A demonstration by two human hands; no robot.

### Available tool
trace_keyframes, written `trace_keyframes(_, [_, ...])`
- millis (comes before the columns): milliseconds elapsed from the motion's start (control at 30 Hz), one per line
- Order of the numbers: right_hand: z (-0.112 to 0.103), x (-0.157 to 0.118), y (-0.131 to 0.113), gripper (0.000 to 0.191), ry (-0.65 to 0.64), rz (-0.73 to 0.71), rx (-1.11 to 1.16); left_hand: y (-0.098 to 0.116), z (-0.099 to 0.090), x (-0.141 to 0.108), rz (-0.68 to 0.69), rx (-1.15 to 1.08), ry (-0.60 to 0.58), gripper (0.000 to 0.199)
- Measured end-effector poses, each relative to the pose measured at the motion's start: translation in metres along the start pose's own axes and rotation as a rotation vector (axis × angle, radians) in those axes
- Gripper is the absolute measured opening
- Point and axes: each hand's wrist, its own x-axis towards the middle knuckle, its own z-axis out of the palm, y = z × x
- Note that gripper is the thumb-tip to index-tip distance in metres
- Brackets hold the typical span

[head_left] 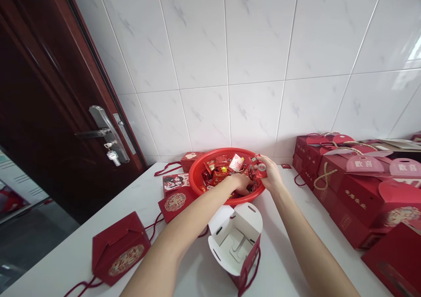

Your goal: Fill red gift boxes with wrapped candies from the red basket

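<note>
A red plastic basket point(194, 174) against the wall holds many wrapped sweets point(221, 160), mostly red, with some pink and gold. My left hand point(242, 184) reaches down into it, its fingers hidden among the sweets. At the basket's right rim, my right hand point(271, 174) is closed on a red-wrapped sweet point(261, 169). Just in front of the basket and below my hands stands an open red gift box point(235, 240), white inside, its flaps spread and a red cord at its side. No sweets show in this box.
Closed red boxes point(120, 248) with cords stand left of the basket, one with a printed couple point(176, 182). Stacked red gift boxes point(358, 191) line the right side. A tiled wall point(204, 69) rises behind; a brown door point(49, 91) with keys is at left.
</note>
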Motion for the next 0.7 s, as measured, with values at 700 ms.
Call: trace_keyframes(700, [0.006,-0.010,-0.006,0.037,-0.137,0.112,-0.112,-0.050,0.004,-0.086,-0.089,-1.437,0.638,0.033])
